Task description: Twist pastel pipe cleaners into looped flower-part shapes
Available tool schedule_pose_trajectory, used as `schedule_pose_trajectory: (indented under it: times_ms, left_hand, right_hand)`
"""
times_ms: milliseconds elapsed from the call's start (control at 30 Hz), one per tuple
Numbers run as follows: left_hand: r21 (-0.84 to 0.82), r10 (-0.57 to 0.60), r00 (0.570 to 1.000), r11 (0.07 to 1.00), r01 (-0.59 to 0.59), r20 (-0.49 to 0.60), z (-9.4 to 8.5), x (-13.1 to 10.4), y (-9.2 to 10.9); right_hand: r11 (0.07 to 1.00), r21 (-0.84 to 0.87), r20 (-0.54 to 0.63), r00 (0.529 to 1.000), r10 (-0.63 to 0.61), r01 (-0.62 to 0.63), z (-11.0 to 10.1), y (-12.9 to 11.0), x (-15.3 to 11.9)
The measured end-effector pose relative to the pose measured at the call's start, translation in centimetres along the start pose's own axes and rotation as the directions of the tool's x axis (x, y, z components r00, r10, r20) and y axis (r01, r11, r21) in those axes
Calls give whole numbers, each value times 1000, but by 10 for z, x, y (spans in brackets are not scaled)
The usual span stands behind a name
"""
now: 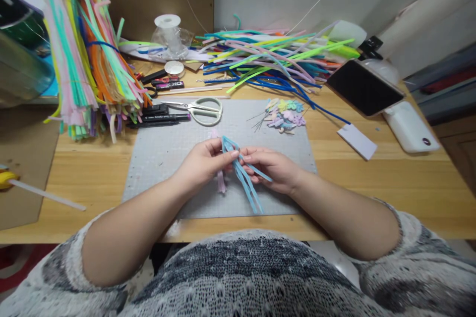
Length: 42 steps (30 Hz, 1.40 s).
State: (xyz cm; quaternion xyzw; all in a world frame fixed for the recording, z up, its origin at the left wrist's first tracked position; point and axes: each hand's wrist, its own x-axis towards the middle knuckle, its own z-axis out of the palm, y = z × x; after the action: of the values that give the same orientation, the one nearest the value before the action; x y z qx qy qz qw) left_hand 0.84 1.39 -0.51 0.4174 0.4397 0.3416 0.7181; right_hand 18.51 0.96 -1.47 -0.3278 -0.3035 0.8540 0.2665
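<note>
Several light blue pipe cleaners (245, 183), bent into a pointed fold at the top, hang between my two hands above the cutting mat. My left hand (204, 161) pinches them near the fold, thumb on top. Fingers of my right hand (273, 166) close on the same blue bunch just below the left thumb, and one strand sticks out to the right across them. Under my left hand, a pink-lilac pipe cleaner piece (221, 183) lies on the mat, partly covered by the fingers.
The grey cutting mat (156, 158) holds scissors (206, 111), black pens (163, 118) and a pile of small pastel flowers (286, 114). Tall pipe cleaner bundles (74, 59) stand left; loose pipe cleaners (267, 57) spread behind. A phone (364, 86), white case (411, 126) and white card (357, 141) lie right.
</note>
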Motion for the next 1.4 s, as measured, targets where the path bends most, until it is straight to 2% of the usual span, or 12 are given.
schedule_pose_trajectory:
  times_ms: [100,233,433,633,900,1100,1233,1400]
  left_hand:
    - [6,15,999,1000,-16,40,-1,1,-1]
    - [41,25,999,999,-26,28,0,1,-1]
    - [5,-29,994,1000,29,103,4,-4,3]
    - [24,1,1000,1000,-1,5,3,-3,5]
    - [-111,-33,999,993,32,-7,4,-2,5]
    - [-220,-89,995,971,97,50,6,-4,9]
    - [-250,-116,988,958,139,105,6,-4,9]
    - [-287,-127,982,944,162,138,7,-4,6]
  right_hand:
    - [998,53,44,999,-22,20,-3,0,1]
    - [999,41,62,998,-20,17,-3,2,2]
    - [999,33,90,996,20,-23,-1,3,1]
    - [1000,25,43,999,-6,5,2,0,0]
    - [999,42,-8,1000,-20,20,0,2,1]
    - [994,111,-6,1000,-18,18,1,3,-1]
    - [993,67,-16,995,-94,95,3,3,-1]
    - [992,57,20,993,-115,113,3,6,0]
